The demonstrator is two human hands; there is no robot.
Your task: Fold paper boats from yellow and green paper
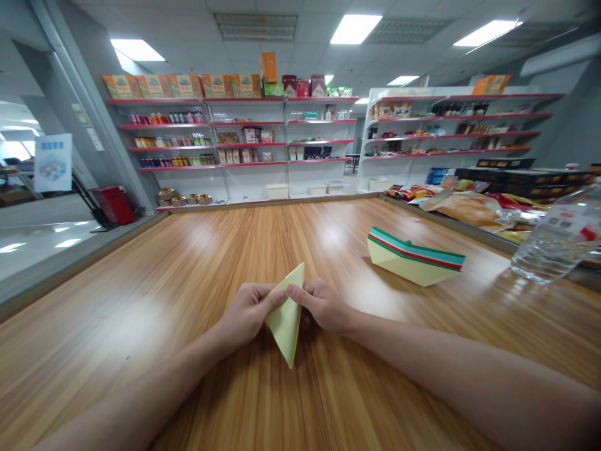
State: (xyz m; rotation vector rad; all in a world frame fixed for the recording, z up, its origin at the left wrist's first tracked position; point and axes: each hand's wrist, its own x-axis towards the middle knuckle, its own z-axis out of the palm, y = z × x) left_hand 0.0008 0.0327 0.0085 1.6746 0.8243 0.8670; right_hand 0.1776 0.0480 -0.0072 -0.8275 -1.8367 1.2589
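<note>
Paper [286, 329], pale yellow and folded, was located over the wooden table [188, 266]. Left hand [248, 310] grasped its left side and right hand [328, 307] its right edge, the 2 thumbs pressing the front face close together. Paper boat [408, 263], its rim striped green, blue, white and red, stood to the right, clear of the hands. Transparent plastic bottle [551, 244] stood farther right.

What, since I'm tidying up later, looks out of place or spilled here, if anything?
No spill stands out near the folded yellow paper. Mildly odd: one orange box on the top shelf stands upright above a green box, higher than anything beside it; at right, snack packets lie heaped.
</note>
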